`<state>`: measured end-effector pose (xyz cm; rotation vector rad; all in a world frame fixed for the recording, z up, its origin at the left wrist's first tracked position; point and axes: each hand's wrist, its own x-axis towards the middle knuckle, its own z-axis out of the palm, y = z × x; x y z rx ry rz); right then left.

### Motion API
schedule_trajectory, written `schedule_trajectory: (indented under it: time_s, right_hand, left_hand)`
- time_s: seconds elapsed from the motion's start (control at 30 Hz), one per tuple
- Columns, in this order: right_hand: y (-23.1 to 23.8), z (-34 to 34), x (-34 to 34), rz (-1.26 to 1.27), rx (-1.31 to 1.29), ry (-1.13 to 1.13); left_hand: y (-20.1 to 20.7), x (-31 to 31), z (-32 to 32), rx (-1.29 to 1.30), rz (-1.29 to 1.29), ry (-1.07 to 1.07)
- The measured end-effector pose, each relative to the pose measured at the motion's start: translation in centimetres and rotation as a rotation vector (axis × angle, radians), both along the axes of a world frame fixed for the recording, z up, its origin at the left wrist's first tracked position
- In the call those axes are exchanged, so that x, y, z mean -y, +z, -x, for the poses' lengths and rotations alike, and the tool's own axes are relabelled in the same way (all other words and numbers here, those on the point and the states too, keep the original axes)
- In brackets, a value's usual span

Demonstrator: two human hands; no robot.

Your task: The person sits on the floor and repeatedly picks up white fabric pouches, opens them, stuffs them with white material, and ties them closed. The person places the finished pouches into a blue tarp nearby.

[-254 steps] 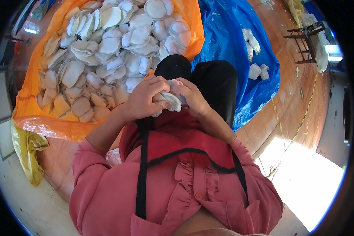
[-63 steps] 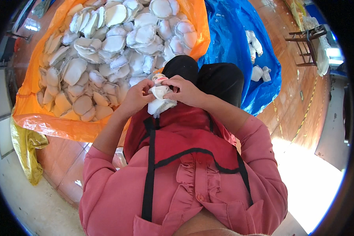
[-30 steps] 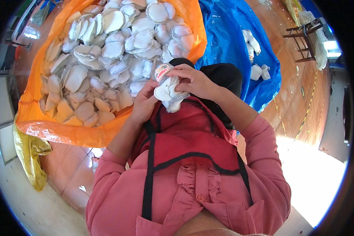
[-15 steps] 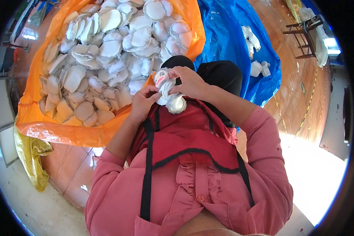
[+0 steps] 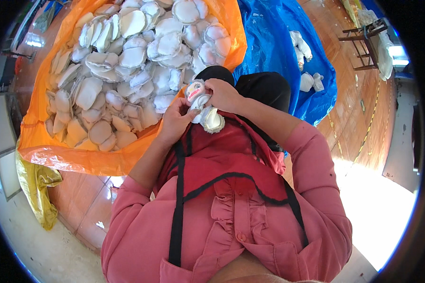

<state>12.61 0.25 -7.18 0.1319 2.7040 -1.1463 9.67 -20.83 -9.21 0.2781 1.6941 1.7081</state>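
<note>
A small white fabric doll (image 5: 203, 104) with a painted face, dark eyes and red mouth, is held over my lap, its face toward me. My left hand (image 5: 175, 120) pinches its lower left side between thumb and fingers. Curled against the doll's right side near the head is my right hand (image 5: 223, 95), closed; its fingertips are partly hidden. A rounded cream piece with a fuzzy edge makes up the doll's lower end, above my red apron (image 5: 212, 165).
Ahead and left, a large orange plastic sack (image 5: 87, 160) lies spread with many flat white padded pieces (image 5: 132, 56) in it. Beside it is a blue plastic sheet (image 5: 269, 42) bearing several white dolls (image 5: 307, 82). A wooden stool (image 5: 366, 45) stands far right; a yellow bag (image 5: 40, 188) lies left.
The doll has turned slightly, its face now showing more fully and its lower end swung a little right. My right fingers have shifted along its side near the head.
</note>
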Motion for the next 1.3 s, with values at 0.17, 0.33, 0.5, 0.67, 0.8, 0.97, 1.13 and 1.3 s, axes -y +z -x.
schedule_trajectory:
  time_s: [0.17,0.33,0.5,0.67,0.8,0.97,1.13,1.3]
  right_hand:
    - [-1.5,-1.1,0.5,0.008,-0.176,-0.102]
    - [-0.4,-2.8,-0.8,0.300,-0.139,-0.039]
    - [2.1,-3.1,-2.7,0.536,0.117,0.053]
    - [2.6,-2.1,-1.7,0.351,0.127,-0.010]
    - [1.1,-1.5,-1.0,0.134,-0.042,-0.001]
    - [-0.6,-1.5,-0.8,0.242,-0.128,-0.060]
    - [0.2,-2.0,-1.3,0.447,0.073,-0.110]
    - [3.0,-1.2,-2.1,0.541,0.285,0.021]
  left_hand:
    - [0.8,-0.6,-0.1,-0.078,0.110,0.024]
    - [0.7,-0.9,-1.3,-0.234,0.228,0.030]
    - [1.3,-1.1,-1.4,-0.275,0.295,0.088]
    - [1.3,-1.9,-0.9,-0.226,0.307,0.087]
    - [0.6,-2.3,-0.3,-0.253,0.308,0.113]
    - [0.2,-2.9,-0.4,-0.368,0.354,0.169]
    - [1.1,-2.8,-1.2,-0.341,0.304,0.207]
    - [1.0,-2.3,-1.8,-0.327,0.254,0.259]
